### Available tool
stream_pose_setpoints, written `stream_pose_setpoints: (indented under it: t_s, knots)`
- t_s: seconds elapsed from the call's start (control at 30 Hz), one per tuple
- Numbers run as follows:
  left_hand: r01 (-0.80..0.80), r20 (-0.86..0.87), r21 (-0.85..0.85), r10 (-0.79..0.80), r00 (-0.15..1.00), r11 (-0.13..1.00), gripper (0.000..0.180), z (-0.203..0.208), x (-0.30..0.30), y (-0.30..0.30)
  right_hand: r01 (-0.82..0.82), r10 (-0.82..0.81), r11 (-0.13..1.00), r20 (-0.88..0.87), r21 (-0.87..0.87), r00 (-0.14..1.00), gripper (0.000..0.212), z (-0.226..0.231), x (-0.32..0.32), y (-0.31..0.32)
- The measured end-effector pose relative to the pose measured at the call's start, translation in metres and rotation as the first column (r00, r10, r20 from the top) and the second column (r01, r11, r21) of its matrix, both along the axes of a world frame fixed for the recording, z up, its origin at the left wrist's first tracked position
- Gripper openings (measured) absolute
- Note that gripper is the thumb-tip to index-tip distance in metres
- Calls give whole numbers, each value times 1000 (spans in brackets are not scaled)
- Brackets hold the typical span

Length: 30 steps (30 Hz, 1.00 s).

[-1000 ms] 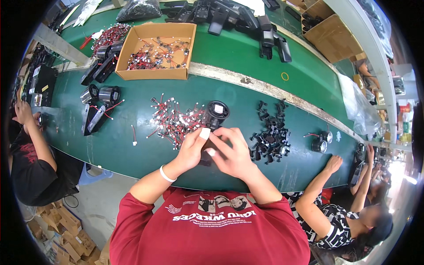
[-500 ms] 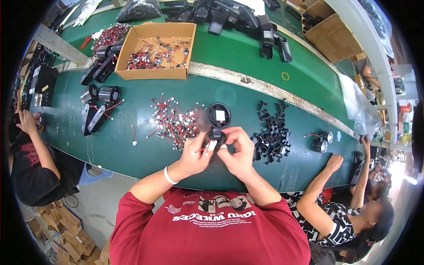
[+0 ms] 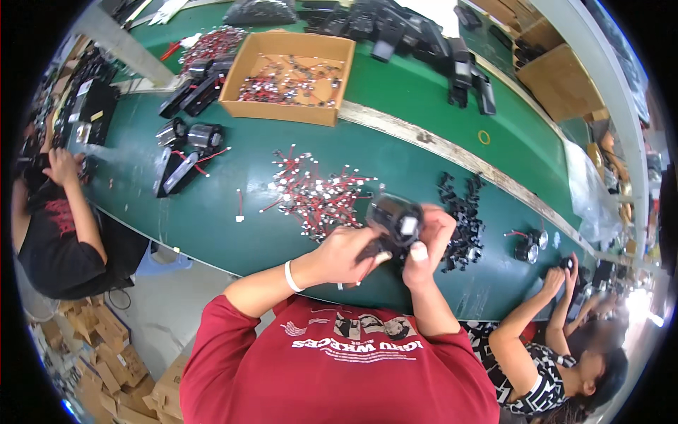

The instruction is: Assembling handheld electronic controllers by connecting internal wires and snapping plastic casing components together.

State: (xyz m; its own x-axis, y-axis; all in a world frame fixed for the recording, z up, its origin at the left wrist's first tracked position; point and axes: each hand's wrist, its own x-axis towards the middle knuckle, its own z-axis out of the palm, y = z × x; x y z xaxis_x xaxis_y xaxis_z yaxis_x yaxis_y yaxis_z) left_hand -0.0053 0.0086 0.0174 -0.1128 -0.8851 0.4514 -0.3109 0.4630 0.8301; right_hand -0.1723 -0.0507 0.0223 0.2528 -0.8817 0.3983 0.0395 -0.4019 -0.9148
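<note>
Glossy black device (image 3: 393, 216), newly tilted

Site: factory assembly workshop, by appearance. Evidence, referred to the long green workbench (image 3: 395, 162): loose red-wired connectors (image 3: 318, 194) and small black parts (image 3: 464, 219) heaped on its top in quantity; co-workers (image 3: 60, 247) stationed along its near side, one left, another right; cardboard cartons (image 3: 127, 360) piled on the floor near its left end.
</note>
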Motion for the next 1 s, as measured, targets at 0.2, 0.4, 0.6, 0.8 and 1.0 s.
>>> stream_pose_setpoints:
  t_s: [0.2, 0.4, 0.6, 0.8, 1.0]
  knots:
    - [182, -102, 45, -177, 979, 982, 36, -4, -4, -1, -4, -49, 786, -69, -618, 996, 55, 29, 1, -2]
    - [130, 9, -96, -130, 992, 987, 38, 1, -5, 1, -25, -12, 943, -109, -332, 994, 40, 34, 9, 1]
    - [158, 7, 63, -159, 987, 985, 33, 22, 16, 6, -188, 188, 980, 5, 70, 982, 40, 28, 15, -9]
    - [-616, 439, -136, 604, 665, 776, 35, 79, 135, 40, -129, 91, 990, -425, -60, 901, 21, 49, -22, -33]
    - [-886, 578, -240, 791, 197, 396, 28, 50, 343, 109, -30, -59, 995, -815, -94, 576, 24, 67, -14, -118]
